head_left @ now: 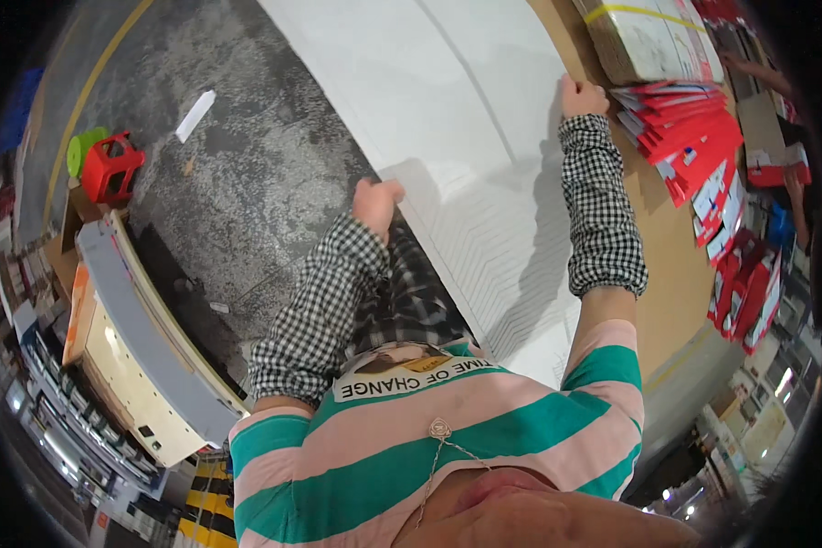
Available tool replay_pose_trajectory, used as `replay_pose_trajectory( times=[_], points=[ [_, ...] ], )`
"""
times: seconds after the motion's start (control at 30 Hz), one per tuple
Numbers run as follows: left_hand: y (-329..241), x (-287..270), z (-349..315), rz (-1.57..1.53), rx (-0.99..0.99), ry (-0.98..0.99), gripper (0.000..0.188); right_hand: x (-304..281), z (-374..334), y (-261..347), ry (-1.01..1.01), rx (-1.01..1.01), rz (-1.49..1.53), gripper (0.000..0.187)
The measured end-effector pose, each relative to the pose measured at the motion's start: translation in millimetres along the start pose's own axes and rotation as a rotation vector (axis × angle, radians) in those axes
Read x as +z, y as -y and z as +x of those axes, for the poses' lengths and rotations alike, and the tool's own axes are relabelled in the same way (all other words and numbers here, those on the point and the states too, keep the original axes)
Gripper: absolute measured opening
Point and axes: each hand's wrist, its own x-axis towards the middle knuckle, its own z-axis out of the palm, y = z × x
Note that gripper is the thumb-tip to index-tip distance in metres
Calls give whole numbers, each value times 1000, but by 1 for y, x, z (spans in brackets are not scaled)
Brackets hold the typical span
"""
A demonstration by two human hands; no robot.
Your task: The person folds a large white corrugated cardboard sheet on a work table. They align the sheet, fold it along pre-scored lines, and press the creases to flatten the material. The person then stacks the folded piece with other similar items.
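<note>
A large white sheet (411,82) lies in front of me, with a grey line across it and rows of fine slanted lines on its nearer part. My left hand (374,205) is closed at the sheet's left edge, thumb over the edge and fingers curled under. At the far right edge, my right hand (583,97) pinches the sheet with bent fingers. Both forearms wear black-and-white checked sleeves. Beneath the sheet, brown cardboard (671,274) shows along the right side.
Fanned red-and-white printed packages (685,137) and a strapped stack of flat boards (653,41) lie on the right. Another person's hand (795,187) is beyond them. On the left floor stand a red stool (112,169) and a green round object (82,151).
</note>
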Motion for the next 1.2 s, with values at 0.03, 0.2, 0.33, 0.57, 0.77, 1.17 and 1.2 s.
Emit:
replay_pose_trajectory(
  times=[0.03,0.2,0.33,0.57,0.77,1.17,1.2],
  points=[
    [-2,1,11,-5,18,33,44,4,8,9,30,17,-23,58],
    [-23,10,-3,152,-19,3,41,20,-12,37,-3,56,-166,59],
    [-9,-9,38,177,14,-6,40,19,18,32,22,49,-149,57],
    [-27,-18,73,262,23,33,43,26,16,69,-85,-29,-112,54],
    [-96,-32,84,96,-60,61,69,24,98,65,106,-41,-2,52],
    [-152,-38,90,130,-30,109,51,33,128,131,57,-38,-23,54],
    [-149,-39,100,70,-46,118,51,31,131,130,66,-41,1,54]
  ],
)
